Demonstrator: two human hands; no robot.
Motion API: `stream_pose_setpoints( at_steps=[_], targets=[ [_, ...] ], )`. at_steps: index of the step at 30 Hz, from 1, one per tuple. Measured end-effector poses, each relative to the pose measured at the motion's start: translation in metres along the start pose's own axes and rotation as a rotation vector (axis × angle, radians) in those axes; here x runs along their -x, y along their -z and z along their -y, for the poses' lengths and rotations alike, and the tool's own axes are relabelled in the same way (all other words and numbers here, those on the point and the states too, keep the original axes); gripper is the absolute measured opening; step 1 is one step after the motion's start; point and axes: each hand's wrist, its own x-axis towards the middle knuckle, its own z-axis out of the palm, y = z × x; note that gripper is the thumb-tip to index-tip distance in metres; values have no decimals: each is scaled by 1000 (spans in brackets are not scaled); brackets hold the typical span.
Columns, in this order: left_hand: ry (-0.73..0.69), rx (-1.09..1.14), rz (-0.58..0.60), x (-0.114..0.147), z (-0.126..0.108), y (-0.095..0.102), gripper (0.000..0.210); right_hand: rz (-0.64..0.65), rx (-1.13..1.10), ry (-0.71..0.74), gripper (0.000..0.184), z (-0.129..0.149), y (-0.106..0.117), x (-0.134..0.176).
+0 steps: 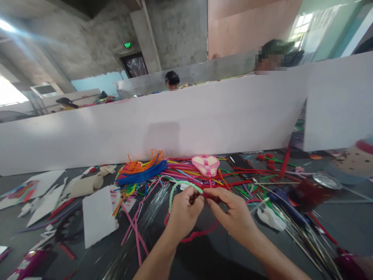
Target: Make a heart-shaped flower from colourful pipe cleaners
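My left hand (186,212) and my right hand (234,212) meet at the middle of the table, fingertips pinched on a fuzzy loop of pipe cleaner. The loop's pale green part (171,196) curves up on the left. Its red part (201,234) hangs below both hands. The exact grip point is partly hidden by my fingers. Just beyond my hands lies a pink and cream heart (201,163) made of pipe cleaner. Left of it are orange pipe cleaners (151,160) and a blue bundle (142,174).
A white partition (204,120) crosses behind the table, with several people beyond it. A dark phone (237,163) lies at the back. On the right stand a red can (316,192) and spotted container (357,161); wires lie below. White card (99,217) and cardboard tube (86,185) lie left.
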Motion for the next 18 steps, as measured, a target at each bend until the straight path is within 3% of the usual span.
stream_pose_setpoints(
  at_steps=[4,18],
  targets=[
    [-48,-66,-8,-2,-8,-3,15,9,16,7,20,1,4,-1],
    [24,-43,-58,1,-4,-9,12,37,-24,70,24,-4,-2,-3]
  ],
)
